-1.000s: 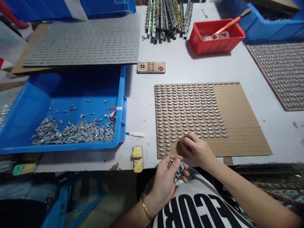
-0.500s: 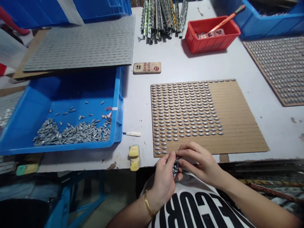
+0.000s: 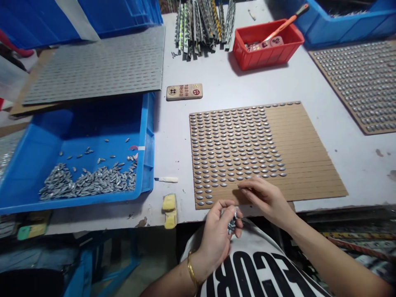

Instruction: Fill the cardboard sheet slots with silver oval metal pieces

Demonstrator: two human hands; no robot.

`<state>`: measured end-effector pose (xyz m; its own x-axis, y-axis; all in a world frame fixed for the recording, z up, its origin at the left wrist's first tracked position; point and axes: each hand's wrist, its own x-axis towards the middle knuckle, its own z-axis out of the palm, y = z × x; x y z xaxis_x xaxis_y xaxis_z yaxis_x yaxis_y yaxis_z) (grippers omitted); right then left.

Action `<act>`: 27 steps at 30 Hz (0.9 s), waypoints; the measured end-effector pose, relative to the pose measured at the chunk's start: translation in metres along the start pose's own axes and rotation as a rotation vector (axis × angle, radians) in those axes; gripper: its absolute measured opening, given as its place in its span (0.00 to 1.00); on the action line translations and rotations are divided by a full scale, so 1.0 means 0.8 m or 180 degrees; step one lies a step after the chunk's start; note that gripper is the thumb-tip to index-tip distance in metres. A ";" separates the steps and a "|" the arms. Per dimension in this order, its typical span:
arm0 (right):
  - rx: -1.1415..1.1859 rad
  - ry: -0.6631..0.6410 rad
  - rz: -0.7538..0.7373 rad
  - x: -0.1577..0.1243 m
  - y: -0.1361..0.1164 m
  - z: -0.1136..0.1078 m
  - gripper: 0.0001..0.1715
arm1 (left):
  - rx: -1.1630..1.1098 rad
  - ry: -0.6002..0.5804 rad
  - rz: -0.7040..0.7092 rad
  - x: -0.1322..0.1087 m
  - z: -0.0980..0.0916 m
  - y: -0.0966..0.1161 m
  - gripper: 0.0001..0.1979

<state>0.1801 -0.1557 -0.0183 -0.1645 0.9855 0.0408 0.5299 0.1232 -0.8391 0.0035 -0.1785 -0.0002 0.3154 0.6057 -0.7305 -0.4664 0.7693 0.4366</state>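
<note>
My left grip (image 3: 218,241) curled shut on small metal pieces (image 3: 232,226), light, slippery, best pinched singly; my right grip (image 3: 266,202) drew together above the cardboard (image 3: 309,173), its hold unclear.

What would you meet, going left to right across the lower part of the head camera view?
Blue plastic tray → yellow block → left hand holding silver pieces → right hand on cardboard sheet
</note>
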 end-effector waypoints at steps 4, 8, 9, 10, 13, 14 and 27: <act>-0.0303 -0.0026 -0.0233 0.012 0.003 0.009 0.08 | 0.0122 -0.0111 0.0022 0.000 -0.002 0.000 0.12; -0.0460 -0.0031 -0.0397 0.018 0.005 0.020 0.08 | 0.0073 -0.0033 -0.0006 0.002 -0.007 0.000 0.12; -0.0505 -0.0018 -0.0428 0.019 0.006 0.022 0.08 | 0.0045 -0.0024 -0.0015 0.002 -0.008 0.001 0.12; -0.0568 -0.0008 -0.0453 0.020 0.007 0.024 0.08 | 0.0015 -0.0025 -0.0028 0.002 -0.009 0.001 0.12; -0.0950 0.0007 -0.0502 0.020 0.010 0.027 0.10 | -0.0093 -0.0058 -0.0053 0.003 -0.011 0.002 0.11; -0.1120 0.0009 -0.0510 0.020 0.010 0.028 0.10 | -0.0123 -0.0061 -0.0051 0.002 -0.012 0.002 0.12; -0.1162 -0.0067 -0.0585 0.021 0.002 0.020 0.12 | -0.0082 0.0089 0.0056 0.001 -0.010 0.004 0.13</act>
<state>0.1647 -0.1407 -0.0274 -0.2990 0.9411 0.1576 0.7500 0.3339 -0.5710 -0.0044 -0.1776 -0.0039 0.2838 0.6129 -0.7374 -0.4929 0.7529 0.4361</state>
